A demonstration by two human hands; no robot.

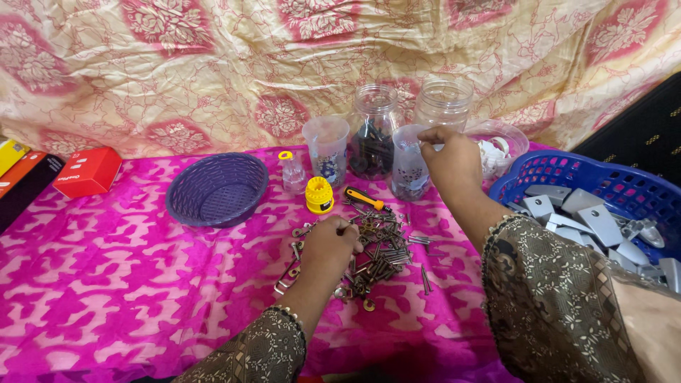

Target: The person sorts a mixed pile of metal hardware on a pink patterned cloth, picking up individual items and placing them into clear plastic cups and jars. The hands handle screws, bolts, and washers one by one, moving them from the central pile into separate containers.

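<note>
the left hand (330,245) rests curled on a pile of screws (379,248) spread on the pink cloth (128,284), fingers closed on some of them; the right hand (450,159) pinches its fingertips together over a clear plastic cup (409,167), just beside two jars (374,128)

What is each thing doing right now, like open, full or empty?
Left hand: closed, resting on the pile of screws.
Right hand: fingers pinched above the clear cup.
Purple basket: upright, empty.
Blue basket: holds grey metal pieces.
Dark-filled jar: no lid, part full.
Red box: shut.
</note>
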